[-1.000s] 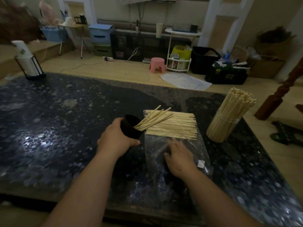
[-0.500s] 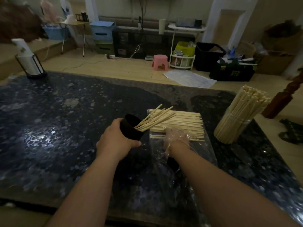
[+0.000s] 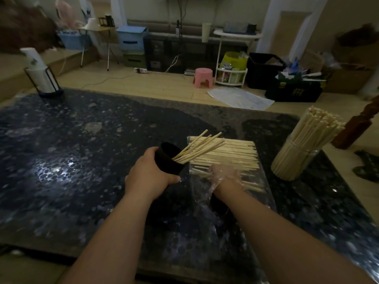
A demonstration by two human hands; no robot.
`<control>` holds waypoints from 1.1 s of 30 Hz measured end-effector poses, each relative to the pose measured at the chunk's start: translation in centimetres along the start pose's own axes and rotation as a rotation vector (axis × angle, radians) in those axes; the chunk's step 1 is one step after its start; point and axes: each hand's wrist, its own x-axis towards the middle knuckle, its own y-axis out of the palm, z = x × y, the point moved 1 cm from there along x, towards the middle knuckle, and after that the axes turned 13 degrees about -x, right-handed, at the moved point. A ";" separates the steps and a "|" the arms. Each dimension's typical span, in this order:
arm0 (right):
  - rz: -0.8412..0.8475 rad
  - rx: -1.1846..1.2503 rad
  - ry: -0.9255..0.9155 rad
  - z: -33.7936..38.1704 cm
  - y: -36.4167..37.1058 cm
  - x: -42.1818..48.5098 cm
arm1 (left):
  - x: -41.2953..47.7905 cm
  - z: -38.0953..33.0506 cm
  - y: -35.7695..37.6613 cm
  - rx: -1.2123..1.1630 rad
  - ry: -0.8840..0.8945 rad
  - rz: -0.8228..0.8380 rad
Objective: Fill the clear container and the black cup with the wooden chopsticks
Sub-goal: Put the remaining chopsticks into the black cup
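My left hand (image 3: 148,177) grips the black cup (image 3: 168,159), tilted to the right above the dark table, with several wooden chopsticks (image 3: 198,146) sticking out of its mouth. Just right of it a flat pile of chopsticks (image 3: 231,152) lies inside a clear plastic bag (image 3: 202,203). My right hand (image 3: 224,174) is inside the bag's opening, seen blurred through the film, with its fingers at the near ends of the pile. The clear container (image 3: 295,162) stands at the right, packed full of upright chopsticks.
A dark speckled table (image 3: 82,160) carries everything. A paper roll in a black wire holder (image 3: 41,78) stands at its far left corner. A carved wooden post (image 3: 356,128) rises just past the right edge. The floor beyond holds a pink stool (image 3: 203,77) and boxes.
My right hand has slid forward from the top of the bag into its opening, up to the chopstick pile. My left hand keeps the cup tilted in the same place.
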 end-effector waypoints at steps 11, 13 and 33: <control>0.106 -0.075 -0.059 -0.7 1.1 -2.4 | -0.5 -0.4 -0.1 0.029 0.008 0.014; 0.107 -0.059 -0.058 -0.9 1.5 -2.8 | -0.7 -0.5 0.0 0.028 0.007 0.019; 0.025 -0.006 -0.146 -1.9 -1.0 -10.2 | -2.9 -1.2 -0.8 0.068 0.046 0.045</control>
